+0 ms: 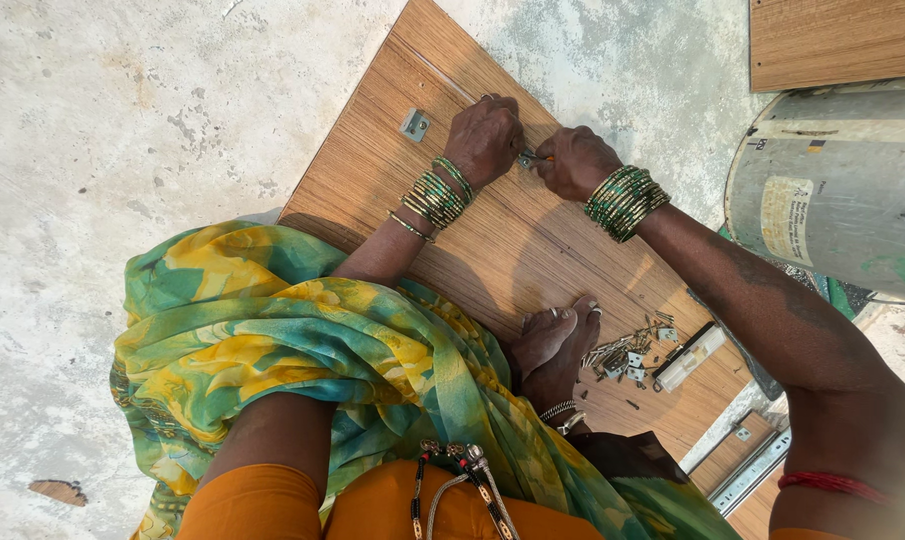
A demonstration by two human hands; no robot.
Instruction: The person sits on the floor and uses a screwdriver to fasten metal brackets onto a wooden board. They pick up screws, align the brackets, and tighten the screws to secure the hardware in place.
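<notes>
- The left hand [485,135] is seen above the middle of the frame, fingers curled and pressed down on a wooden board [493,250] that lies on the concrete floor [123,150].
- The right hand [576,162] is closed around a tool with an orange handle [543,157], whose tip meets a small metal fitting [526,158] between the two hands.
- A second metal bracket [415,124] is seen on the board, left of the left hand and apart from it.
- A pile of screws [623,355] lies lower right, beside a bare foot [553,340].
</notes>
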